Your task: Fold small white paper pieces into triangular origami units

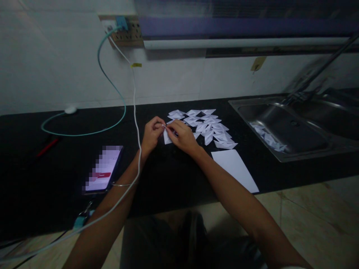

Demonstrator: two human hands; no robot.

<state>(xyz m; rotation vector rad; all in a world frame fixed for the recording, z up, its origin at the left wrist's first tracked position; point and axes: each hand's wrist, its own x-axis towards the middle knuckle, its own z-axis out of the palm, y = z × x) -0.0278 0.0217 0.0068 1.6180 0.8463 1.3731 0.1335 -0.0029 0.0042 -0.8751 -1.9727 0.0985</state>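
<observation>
A small white paper piece (167, 139) is pinched btwn thumb & fingertips of both the L hand (153, 131) and R hand (183, 135), nr the back edge of the black counter (168, 179); its exact fold can't be made out. Folded paper pcs (220, 129) are massed just beyond & to the R, twd the back edge; more lie in the sink (308, 152). Plain paper (235, 170) is laid w/ its near corner at the front edge, beside the R forearm: it could be knocked off by an elbow swing. Finished rows might be nudged or crushed if the R hand is moved carelessly. The white cable (137, 129) is seen across the L forearm; if snagged, the phone (105, 168), nr the front edge, might be dragged. Creases could be skewed by an uneven pinch; pcs in the sink could get wet.
</observation>
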